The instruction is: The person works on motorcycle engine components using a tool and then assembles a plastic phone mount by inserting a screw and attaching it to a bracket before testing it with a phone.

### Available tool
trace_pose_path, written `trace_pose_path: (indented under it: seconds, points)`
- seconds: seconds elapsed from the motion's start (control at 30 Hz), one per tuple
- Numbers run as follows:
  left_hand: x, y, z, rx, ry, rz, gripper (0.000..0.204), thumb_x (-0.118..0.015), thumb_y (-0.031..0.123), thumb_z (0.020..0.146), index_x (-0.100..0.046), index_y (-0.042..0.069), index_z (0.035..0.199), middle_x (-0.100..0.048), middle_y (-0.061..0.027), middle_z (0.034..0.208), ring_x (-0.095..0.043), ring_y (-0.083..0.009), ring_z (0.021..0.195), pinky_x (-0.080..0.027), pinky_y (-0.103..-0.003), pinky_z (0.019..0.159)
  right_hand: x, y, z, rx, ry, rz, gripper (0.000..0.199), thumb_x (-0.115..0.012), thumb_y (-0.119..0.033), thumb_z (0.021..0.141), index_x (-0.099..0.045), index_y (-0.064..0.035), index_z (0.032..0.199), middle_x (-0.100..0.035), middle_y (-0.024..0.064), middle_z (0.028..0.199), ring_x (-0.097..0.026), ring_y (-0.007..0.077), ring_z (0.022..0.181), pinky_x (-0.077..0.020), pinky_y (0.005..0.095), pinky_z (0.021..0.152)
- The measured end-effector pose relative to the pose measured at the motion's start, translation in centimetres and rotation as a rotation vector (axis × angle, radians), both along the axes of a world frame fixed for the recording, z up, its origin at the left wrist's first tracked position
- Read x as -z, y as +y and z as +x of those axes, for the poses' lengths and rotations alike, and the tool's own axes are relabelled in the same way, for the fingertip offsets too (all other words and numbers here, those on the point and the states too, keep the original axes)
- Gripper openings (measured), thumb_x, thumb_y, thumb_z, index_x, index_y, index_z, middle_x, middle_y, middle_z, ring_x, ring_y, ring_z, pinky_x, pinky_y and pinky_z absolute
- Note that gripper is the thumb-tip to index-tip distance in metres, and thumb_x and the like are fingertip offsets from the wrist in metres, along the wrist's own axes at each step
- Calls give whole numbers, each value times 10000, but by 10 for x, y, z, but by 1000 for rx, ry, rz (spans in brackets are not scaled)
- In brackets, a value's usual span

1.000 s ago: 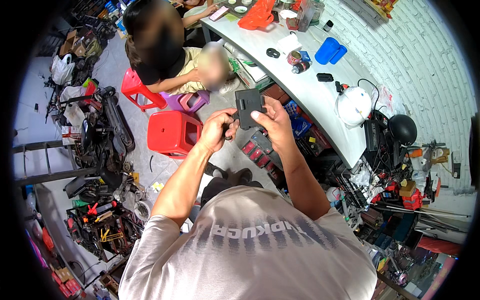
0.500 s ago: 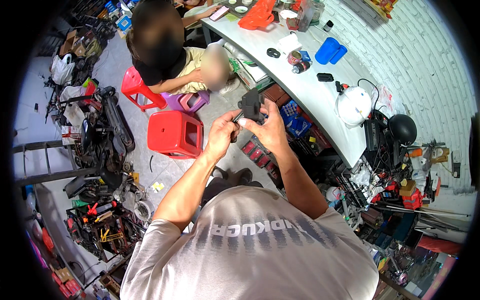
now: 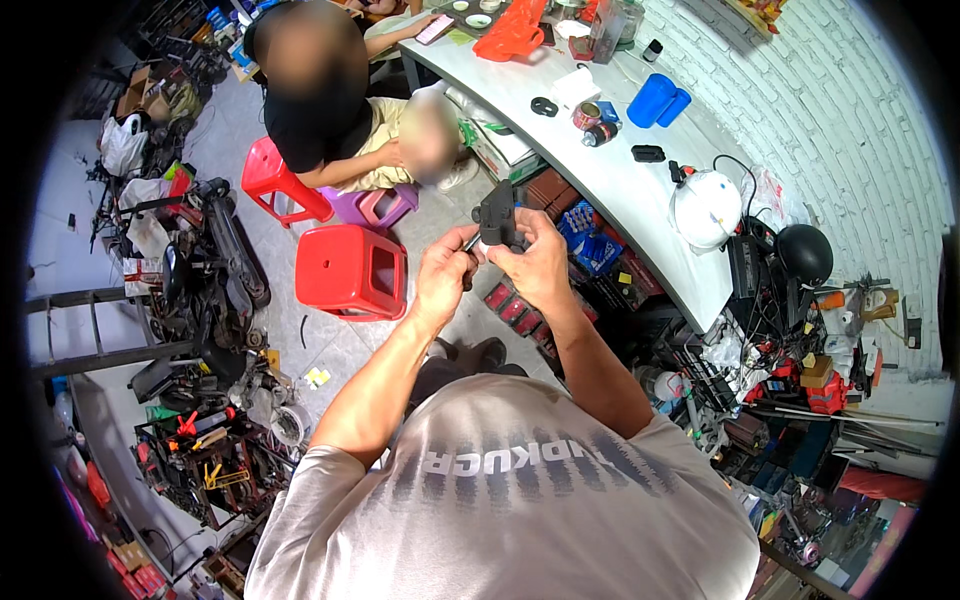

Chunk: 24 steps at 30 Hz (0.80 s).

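While the head view looks straight down, both hands meet just above the middle of the frame: the right hand [image 3: 535, 262] is wrapped around a small black boxy part [image 3: 497, 212], and the left hand [image 3: 447, 272] is closed on a thin dark tool [image 3: 471, 241] whose tip touches that part. Just left of the hands sits a red plastic stool [image 3: 350, 270] on the floor, and the curved white worktop [image 3: 640, 215] runs down the upper right with a white helmet [image 3: 704, 208] and a blue container [image 3: 657, 100] on it.
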<state>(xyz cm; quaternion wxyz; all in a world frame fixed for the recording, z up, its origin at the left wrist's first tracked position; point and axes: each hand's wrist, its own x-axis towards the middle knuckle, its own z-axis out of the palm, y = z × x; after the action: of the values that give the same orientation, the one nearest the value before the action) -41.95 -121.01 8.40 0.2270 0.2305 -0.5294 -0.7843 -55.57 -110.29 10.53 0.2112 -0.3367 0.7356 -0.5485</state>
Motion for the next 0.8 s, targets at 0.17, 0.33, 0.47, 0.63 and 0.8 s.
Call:
trace_pose_path:
  seconds: [0.17, 0.33, 0.47, 0.63, 0.8]
  points:
    - [3, -6, 4, -1, 36, 174, 282, -476, 6, 854, -629, -9, 1091, -603, -17, 836, -438, -77, 545, -365, -235, 502, 25, -2, 2, -124, -315, -148, 760, -824, -411, 846, -530, 68, 1358, -602, 241, 1362, -610, 304, 1240, -476, 447, 1047]
    - [10, -22, 15, -174, 125, 370, 221, -491, -2, 849, -599, -3, 1042, -545, -40, 712, -433, -96, 515, -357, -259, 464, 3, 6, -19, -1, -1118, -273, 863, -460, -675, 1009, -435, 55, 1468, -524, 248, 1492, -488, 346, 1370, -341, 543, 1141]
    - [-6, -20, 24, -155, 75, -123, 333, -459, 0, 846, -707, -32, 1066, -649, -32, 798, -431, -48, 558, -357, -227, 517, 13, 23, -28, -51, -1136, -244, 751, -542, -589, 1006, -505, 36, 1421, -602, 213, 1390, -569, 344, 1281, -421, 490, 1071]
    - [-31, -13, 20, -233, 96, -293, 332, -455, 7, 863, -712, -25, 1070, -640, -13, 764, -414, -32, 556, -335, -214, 507, 11, 23, -11, -164, -1026, -262, 522, -622, -389, 993, -580, 12, 1325, -680, 137, 1218, -670, 257, 1094, -504, 405, 948]
    - [-24, -17, 16, -171, 78, 35, 203, -515, 46, 952, -682, 11, 1062, -558, 39, 700, -397, -26, 539, -311, -209, 477, -12, 10, 21, -132, -281, -269, 516, -818, -184, 855, -564, -3, 1266, -685, 99, 1112, -674, 193, 970, -522, 340, 857]
